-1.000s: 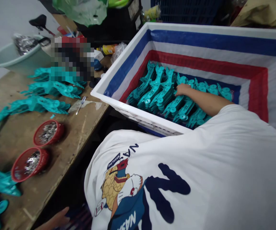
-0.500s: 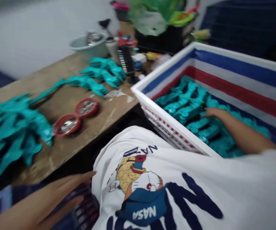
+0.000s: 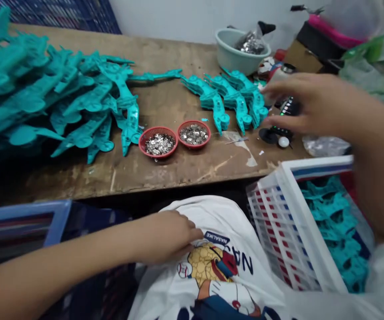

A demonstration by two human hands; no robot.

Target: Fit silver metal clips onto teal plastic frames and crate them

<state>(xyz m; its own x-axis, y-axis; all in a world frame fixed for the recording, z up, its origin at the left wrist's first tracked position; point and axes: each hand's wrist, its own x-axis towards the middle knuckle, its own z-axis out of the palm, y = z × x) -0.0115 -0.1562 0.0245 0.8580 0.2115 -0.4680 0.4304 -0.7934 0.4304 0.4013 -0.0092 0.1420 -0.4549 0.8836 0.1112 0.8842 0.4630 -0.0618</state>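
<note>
My right hand [image 3: 300, 104], a little blurred, hovers over the right side of the table with thumb and fingers apart and nothing seen between them. Just left of its fingertips lies a short row of teal plastic parts [image 3: 235, 100], angled pieces with a round end. My left hand [image 3: 168, 235] rests on the front of the white shirt [image 3: 212, 213], fingers loosely stretched and holding nothing visible. Two red baskets, a left one [image 3: 158, 154] and a right one [image 3: 194, 143], hold small shiny metal pieces between the teal row and a large teal pile [image 3: 45, 93].
At right stands a white crate [image 3: 315, 235] lined with striped cloth, with teal parts inside. A blue crate [image 3: 58, 222] is at lower left. Behind the row are a pale green basin [image 3: 225, 49], a black device [image 3: 287, 111] and a plastic bag [image 3: 325, 146].
My right hand has left the teal parts in the white crate and come up over the table. The view has swung left. My left hand now lies on the shirt.
</note>
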